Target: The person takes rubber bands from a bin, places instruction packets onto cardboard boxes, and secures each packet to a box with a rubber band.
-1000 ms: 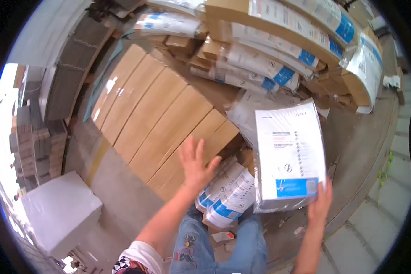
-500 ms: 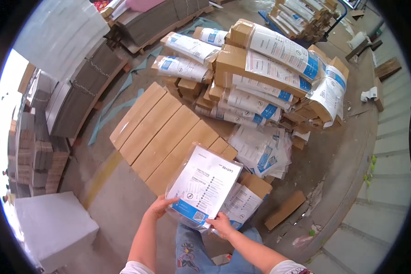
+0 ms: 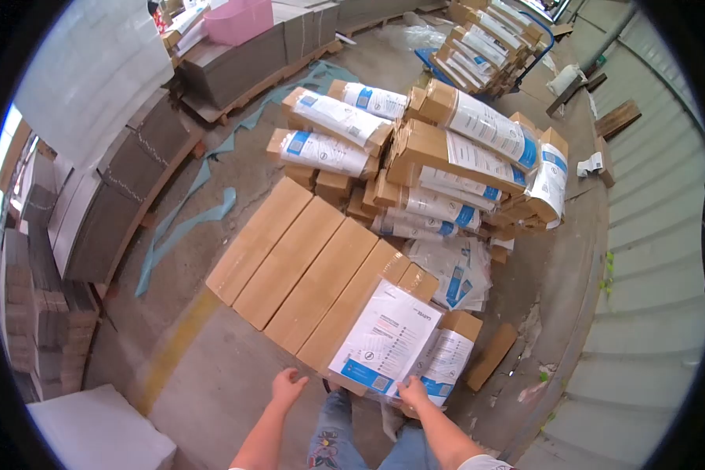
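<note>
Seemingly, from the head view, the white-and-blue printed plastic packet at five o'clock, atop brown cardboard boxes, would lie best squared gently, right hand pinching its near edge, left hand released at seven.

Pink bin; yellow stripe on grey floor.

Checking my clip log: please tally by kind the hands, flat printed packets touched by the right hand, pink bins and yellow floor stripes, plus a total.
Left hand and right hand: 2
Flat printed packet: 1
Pink bin: 1
Yellow floor stripe: 1
Total: 5
</note>
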`<state>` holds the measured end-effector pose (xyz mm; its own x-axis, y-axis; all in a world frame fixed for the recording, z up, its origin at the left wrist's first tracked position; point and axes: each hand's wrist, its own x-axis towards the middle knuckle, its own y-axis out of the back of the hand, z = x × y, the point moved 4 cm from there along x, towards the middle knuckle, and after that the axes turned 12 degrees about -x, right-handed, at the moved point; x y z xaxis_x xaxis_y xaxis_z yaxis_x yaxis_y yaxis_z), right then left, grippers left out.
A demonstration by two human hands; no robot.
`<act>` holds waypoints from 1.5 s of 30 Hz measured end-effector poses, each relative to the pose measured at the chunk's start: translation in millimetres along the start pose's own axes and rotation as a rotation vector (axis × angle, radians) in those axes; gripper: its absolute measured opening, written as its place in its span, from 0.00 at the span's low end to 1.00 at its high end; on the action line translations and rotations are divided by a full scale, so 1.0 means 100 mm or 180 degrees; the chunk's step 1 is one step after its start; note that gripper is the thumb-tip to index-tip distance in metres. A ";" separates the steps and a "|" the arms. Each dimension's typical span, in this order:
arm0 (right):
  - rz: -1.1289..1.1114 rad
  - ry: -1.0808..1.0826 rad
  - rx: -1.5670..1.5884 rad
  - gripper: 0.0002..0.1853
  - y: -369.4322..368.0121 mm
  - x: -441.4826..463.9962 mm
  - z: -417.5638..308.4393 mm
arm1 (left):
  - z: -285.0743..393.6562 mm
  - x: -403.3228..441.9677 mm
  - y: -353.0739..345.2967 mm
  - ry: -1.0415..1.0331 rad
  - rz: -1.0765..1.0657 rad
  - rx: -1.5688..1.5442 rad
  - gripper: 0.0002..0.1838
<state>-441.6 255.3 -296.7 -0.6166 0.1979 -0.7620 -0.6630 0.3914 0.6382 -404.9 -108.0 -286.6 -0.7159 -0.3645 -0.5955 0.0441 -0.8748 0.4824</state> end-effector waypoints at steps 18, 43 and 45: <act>0.0409 0.0308 0.0190 0.25 -0.02 -1.55 0.82 | -0.27 -0.33 1.91 0.0235 -0.0557 0.1286 0.27; 0.0132 0.0080 -0.0601 0.23 -1.43 -1.81 -1.17 | -2.77 -0.82 5.63 0.0735 -0.0582 0.1146 0.30; 0.0675 0.0731 -0.0116 0.23 -1.15 -2.12 -2.30 | -2.19 -0.52 6.06 0.0463 -0.0561 0.1230 0.28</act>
<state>-331.7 -38.2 -183.0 -0.8199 0.0620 -0.5692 -0.5214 0.3298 0.7870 -188.7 -689.4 -103.9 -0.5824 -0.2860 -0.7610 -0.3530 -0.7543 0.5536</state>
